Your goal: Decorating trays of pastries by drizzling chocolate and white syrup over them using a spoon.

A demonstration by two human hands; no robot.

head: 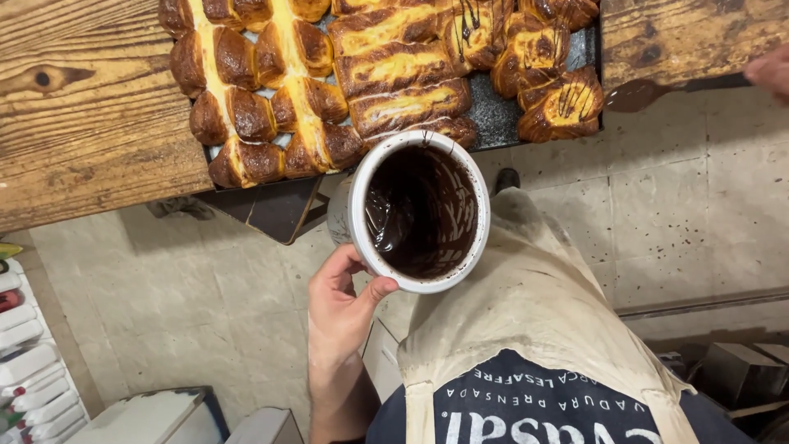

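Observation:
My left hand (341,308) grips a white pot (359,215) by its rim, thumb over the edge. The pot holds dark melted chocolate (419,214) and hangs just below the table edge. My right hand (771,72) shows only at the right border, holding a spoon (649,92) whose bowl is coated in chocolate. The spoon hovers just right of a dark baking tray (493,115) full of golden-brown pastries (386,74). A few pastries at the tray's right end carry thin chocolate lines (567,99).
The tray rests on a wooden table (90,115) and juts over its edge. Below is a tiled floor (682,214). My cream apron (526,312) fills the lower middle. White containers (33,362) stand at lower left, boxes at lower right.

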